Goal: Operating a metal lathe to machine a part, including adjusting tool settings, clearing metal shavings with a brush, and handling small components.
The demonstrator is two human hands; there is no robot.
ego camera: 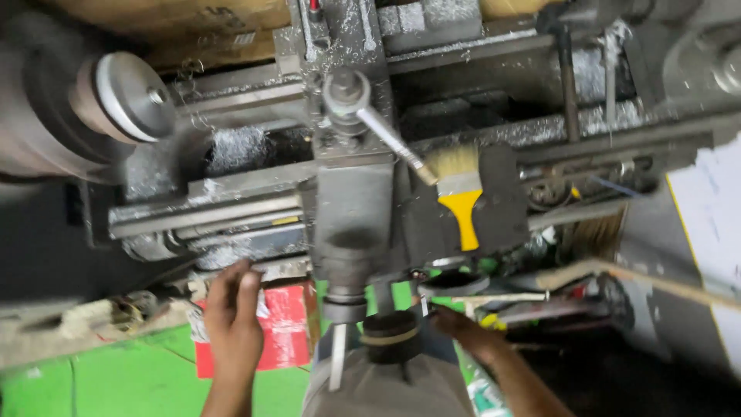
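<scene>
- Green-painted flooring is showing smooth and bright at the bottom of the view, with a red, flat-faced box lying on it just beside the left hand.
- Left hand is hovering near the machine's lower edge, its fingers loosely apart and slightly curled, clamped on nothing; the fingertips are lying close to the red box and the grey metal ledge above it.
- Right hand is reaching in from the lower right toward a small dark round handwheel and a thin pale rod; blur is hiding whether its grip is closed on anything, so I cannot tell.
- Dark cylindrical knob with a pale band is sitting between the two hands, beside a thin bright metal lever.
- Grey, dull cast-metal carriage is rising up the middle, blocky and worn.
- Flat paintbrush with pale bristles, a metal ferrule and a yellow handle is lying on a dark flat pad on the machine, above the right hand.
- Shiny steel handle is angling out from a round boss towards the brush bristles.
- Long steel rails are running sideways, dusted with glittering metal swarf.
- Smooth, round silvery disc is sitting at the far left on the spindle end.
</scene>
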